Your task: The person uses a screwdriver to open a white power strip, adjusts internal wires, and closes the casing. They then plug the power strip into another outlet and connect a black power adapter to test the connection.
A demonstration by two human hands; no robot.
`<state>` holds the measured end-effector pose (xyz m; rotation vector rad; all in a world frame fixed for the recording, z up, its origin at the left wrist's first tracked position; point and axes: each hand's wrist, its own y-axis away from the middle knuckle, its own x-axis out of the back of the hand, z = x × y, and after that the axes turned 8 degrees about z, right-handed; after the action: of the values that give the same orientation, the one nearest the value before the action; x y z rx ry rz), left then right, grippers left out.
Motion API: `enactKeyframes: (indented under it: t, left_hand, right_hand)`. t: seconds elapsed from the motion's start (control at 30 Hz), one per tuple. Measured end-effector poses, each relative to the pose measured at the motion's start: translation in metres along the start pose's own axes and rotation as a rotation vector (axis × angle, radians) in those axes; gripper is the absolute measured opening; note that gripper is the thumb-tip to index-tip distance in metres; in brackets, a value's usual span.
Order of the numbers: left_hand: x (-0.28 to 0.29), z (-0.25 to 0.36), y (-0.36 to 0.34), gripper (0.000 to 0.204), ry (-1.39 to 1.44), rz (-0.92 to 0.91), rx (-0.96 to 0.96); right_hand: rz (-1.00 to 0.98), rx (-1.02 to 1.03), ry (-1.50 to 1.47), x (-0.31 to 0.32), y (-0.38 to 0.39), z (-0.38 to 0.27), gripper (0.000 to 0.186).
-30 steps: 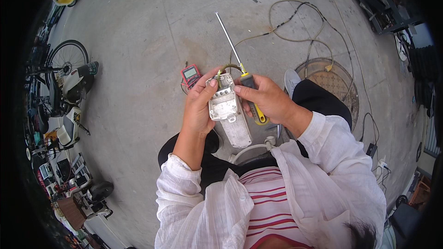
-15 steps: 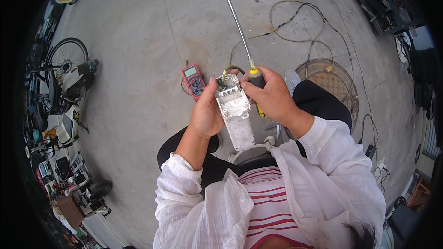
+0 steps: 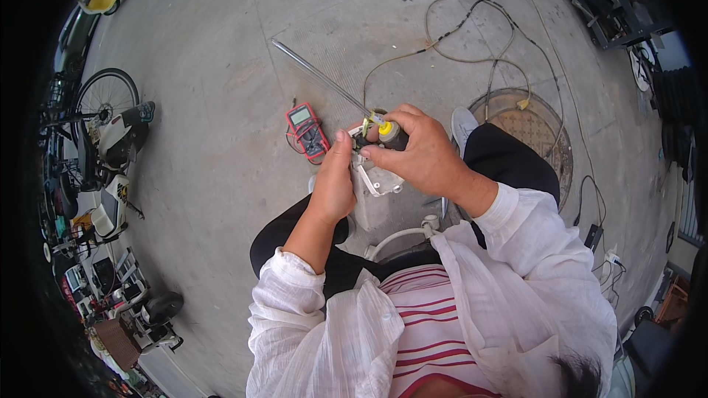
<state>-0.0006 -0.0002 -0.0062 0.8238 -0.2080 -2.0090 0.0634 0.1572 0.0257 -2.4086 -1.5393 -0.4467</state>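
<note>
Okay so the off-white housing is held up off the concrete floor, in front of the lap, pretty much between the knees. Left hand has it by the left side, thumb up near the far end, fingers curled round and partly hidden. Right hand has its fingers wrapped tight on the grip of a screwdriver, long shaft angling away to the far left. Past that, lying on the floor: a red multimeter, then a looped cable. Bicycle parked by the floor's left edge.
</note>
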Motion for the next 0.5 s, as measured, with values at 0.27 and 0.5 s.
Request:
enactKeyframes:
  t: [0.27,0.5]
  left_hand:
    - [0.0054,-0.0031,-0.0029,0.054,-0.283,0.021,-0.11]
    - [0.0009,0.0033,0.0024,0.056,-0.204,0.012,0.013]
  right_hand:
    - [0.008,-0.04,-0.027,-0.0048,-0.0006,0.0037,0.028]
    - [-0.164,-0.315,-0.182,-0.0014,-0.0092,0.0056,0.024]
